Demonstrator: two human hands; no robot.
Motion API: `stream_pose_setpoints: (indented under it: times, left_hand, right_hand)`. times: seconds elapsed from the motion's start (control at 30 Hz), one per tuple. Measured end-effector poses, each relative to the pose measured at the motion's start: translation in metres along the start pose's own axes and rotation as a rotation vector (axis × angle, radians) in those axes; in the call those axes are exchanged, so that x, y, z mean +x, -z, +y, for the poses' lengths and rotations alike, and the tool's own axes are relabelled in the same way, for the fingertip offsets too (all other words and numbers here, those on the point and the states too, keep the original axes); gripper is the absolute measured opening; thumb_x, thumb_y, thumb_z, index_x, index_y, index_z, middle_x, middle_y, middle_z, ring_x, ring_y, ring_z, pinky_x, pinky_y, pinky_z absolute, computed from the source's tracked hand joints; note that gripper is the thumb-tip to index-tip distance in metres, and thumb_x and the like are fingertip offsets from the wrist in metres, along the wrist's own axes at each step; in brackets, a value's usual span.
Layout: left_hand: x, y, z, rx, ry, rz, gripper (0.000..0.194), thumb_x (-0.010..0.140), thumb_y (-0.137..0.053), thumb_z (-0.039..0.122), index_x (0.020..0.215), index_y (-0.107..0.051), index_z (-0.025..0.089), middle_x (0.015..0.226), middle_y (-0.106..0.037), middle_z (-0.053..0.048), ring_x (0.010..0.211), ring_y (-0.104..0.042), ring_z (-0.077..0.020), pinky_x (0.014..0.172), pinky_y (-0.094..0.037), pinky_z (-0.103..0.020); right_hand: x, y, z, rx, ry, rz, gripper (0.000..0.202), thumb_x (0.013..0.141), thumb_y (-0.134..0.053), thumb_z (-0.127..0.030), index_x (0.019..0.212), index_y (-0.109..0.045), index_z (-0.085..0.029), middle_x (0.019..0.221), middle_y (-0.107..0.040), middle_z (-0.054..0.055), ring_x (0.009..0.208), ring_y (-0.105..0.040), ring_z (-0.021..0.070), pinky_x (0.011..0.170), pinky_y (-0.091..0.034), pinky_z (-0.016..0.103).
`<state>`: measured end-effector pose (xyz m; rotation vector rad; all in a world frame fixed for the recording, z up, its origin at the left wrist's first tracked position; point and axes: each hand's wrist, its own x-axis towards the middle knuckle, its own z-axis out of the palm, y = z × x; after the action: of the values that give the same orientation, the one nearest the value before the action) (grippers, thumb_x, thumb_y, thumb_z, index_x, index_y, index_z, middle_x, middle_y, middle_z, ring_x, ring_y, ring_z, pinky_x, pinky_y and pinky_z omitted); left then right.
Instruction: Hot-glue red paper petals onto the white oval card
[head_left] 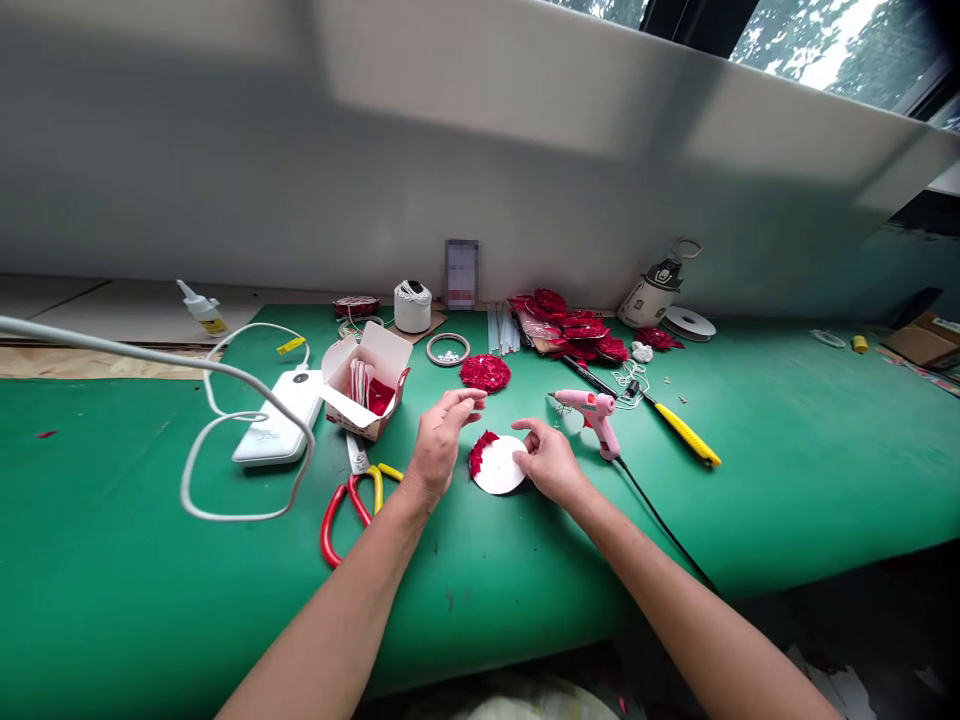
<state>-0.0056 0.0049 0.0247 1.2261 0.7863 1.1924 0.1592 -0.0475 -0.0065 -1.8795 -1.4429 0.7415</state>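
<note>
A white round disc (501, 468) carries bunched red petals or cloth scraps (478, 455) along its left edge. My right hand (551, 462) has its thumb on the disc's right edge, the forefinger curved above it. To the upper left of the disc, my left hand (442, 438) hovers with its fingers stretched out and slightly bent; I see nothing between them. Just beyond lies a round covered in red pieces (485, 373). A pink glue gun (596, 412) rests to the right of my right hand, nozzle pointing left.
Left of my hands stand an open box with red pieces (341, 405), red-and-yellow-handled scissors (356, 492) and a white power bank (277, 425) with a looping cable. Behind are a thread spool (412, 308), a phone (462, 273) and red flowers (577, 328). A yellow cutter (686, 435) lies right.
</note>
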Motion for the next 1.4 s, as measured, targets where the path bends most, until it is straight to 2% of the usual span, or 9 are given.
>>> stream_pose_setpoints:
  times: [0.07,0.2,0.37,0.53,0.63,0.8,1.0,1.2,1.4]
  left_hand:
    - [-0.003,0.002,0.015,-0.166,-0.062,-0.01,0.025,0.085,-0.054,0.03,0.095,-0.071,0.015,0.099,-0.067,-0.009,0.098,-0.06,-0.0219,0.084,-0.05,-0.034]
    - [-0.006,0.01,0.036,-0.323,-0.233,0.015,0.024,0.087,-0.051,0.025,0.082,-0.072,0.013,0.085,-0.067,-0.009,0.084,-0.062,-0.0188,0.075,-0.049,-0.03]
    - [-0.003,0.013,0.033,-0.178,-0.05,0.075,0.022,0.086,-0.059,0.031,0.072,-0.065,0.016,0.068,-0.062,-0.002,0.065,-0.058,-0.0125,0.064,-0.046,-0.026]
    - [-0.008,0.003,0.027,0.072,-0.054,0.024,0.019,0.076,-0.073,0.028,0.066,-0.065,0.015,0.059,-0.06,0.0,0.058,-0.051,-0.0099,0.058,-0.04,-0.022]
    - [-0.014,-0.004,0.026,0.227,-0.071,-0.03,0.009,0.076,-0.071,0.024,0.076,-0.069,0.016,0.064,-0.064,0.0,0.061,-0.056,-0.0115,0.059,-0.043,-0.023]
    - [-0.014,-0.005,0.021,0.292,-0.048,-0.055,0.019,0.078,-0.069,0.034,0.07,-0.065,0.017,0.056,-0.06,0.002,0.053,-0.051,-0.0108,0.053,-0.04,-0.024]
    - [-0.008,0.002,0.016,0.458,-0.06,-0.089,0.045,0.084,-0.061,0.049,0.052,-0.053,0.018,0.044,-0.045,0.004,0.045,-0.04,-0.0093,0.051,-0.034,-0.025]
    - [-0.007,-0.002,0.011,0.313,-0.113,-0.163,0.014,0.077,-0.065,0.032,0.076,-0.067,0.018,0.062,-0.061,0.002,0.057,-0.054,-0.0122,0.056,-0.042,-0.025]
    - [-0.002,0.0,0.002,0.363,-0.108,-0.151,0.019,0.079,-0.061,0.035,0.079,-0.068,0.017,0.063,-0.064,0.0,0.058,-0.057,-0.0133,0.059,-0.045,-0.026]
  right_hand:
    - [-0.002,0.0,0.0,-0.008,-0.005,-0.008,0.039,0.075,-0.062,-0.005,0.114,-0.062,-0.014,0.065,-0.058,-0.004,0.063,-0.058,0.0139,0.061,-0.047,0.026]
    - [0.0,0.0,0.0,-0.026,-0.012,-0.043,0.024,0.093,-0.062,-0.028,0.113,-0.061,-0.015,0.098,-0.066,0.004,0.081,-0.064,0.0161,0.074,-0.055,0.034]
    - [-0.003,-0.001,0.003,0.005,-0.027,-0.062,0.029,0.095,-0.06,-0.032,0.119,-0.06,-0.016,0.116,-0.063,0.008,0.096,-0.065,0.0202,0.082,-0.056,0.04]
    - [-0.009,-0.005,0.007,0.09,-0.096,-0.06,0.031,0.095,-0.059,-0.032,0.121,-0.059,-0.016,0.118,-0.063,0.009,0.097,-0.065,0.0207,0.082,-0.056,0.04]
    - [-0.011,-0.006,0.011,0.14,-0.15,-0.077,0.031,0.095,-0.059,-0.032,0.122,-0.058,-0.016,0.117,-0.063,0.008,0.095,-0.065,0.0201,0.08,-0.057,0.039]
    - [-0.012,-0.004,0.013,0.149,-0.172,-0.081,0.032,0.095,-0.059,-0.032,0.122,-0.058,-0.015,0.117,-0.063,0.009,0.095,-0.065,0.0201,0.079,-0.057,0.039]
    - [-0.012,-0.001,0.009,0.002,-0.052,-0.031,0.03,0.095,-0.059,-0.032,0.12,-0.059,-0.016,0.119,-0.062,0.009,0.099,-0.064,0.0213,0.084,-0.055,0.041]
    - [-0.013,0.005,0.008,-0.129,0.07,-0.093,0.028,0.095,-0.059,-0.032,0.118,-0.061,-0.015,0.117,-0.063,0.008,0.098,-0.064,0.0207,0.084,-0.055,0.041]
    - [-0.021,0.008,0.004,-0.195,0.149,-0.132,0.027,0.095,-0.059,-0.032,0.115,-0.062,-0.015,0.113,-0.065,0.008,0.095,-0.065,0.0196,0.082,-0.055,0.04]
